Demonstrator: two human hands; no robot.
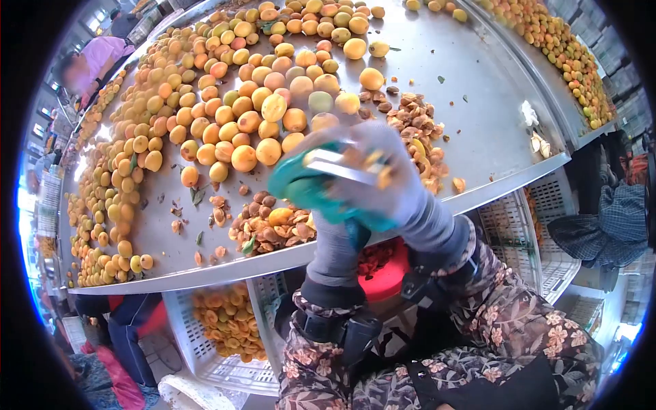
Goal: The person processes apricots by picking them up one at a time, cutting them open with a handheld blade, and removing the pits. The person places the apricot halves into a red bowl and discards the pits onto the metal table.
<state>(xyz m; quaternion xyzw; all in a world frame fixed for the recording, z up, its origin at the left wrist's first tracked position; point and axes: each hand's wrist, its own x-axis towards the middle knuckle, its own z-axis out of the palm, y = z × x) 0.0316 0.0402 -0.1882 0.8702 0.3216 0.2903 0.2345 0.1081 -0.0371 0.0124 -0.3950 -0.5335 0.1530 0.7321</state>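
Observation:
My hands meet over the front edge of the metal table [478,82], both blurred by motion. My left hand [304,188], in a grey glove with a teal palm, is cupped around a piece of apricot [381,176] that only shows as orange bits. My right hand [393,160], in a grey glove, grips a small knife [335,164] whose flat blade lies across the teal palm. A big heap of whole apricots [225,116] covers the table just beyond my hands.
Brown pits lie in piles at the table's front [270,229] and to the right [417,126]. Below the edge are a red bowl [389,277] and white crates [219,355], one holding cut apricots. A person in purple [102,58] is at the far left.

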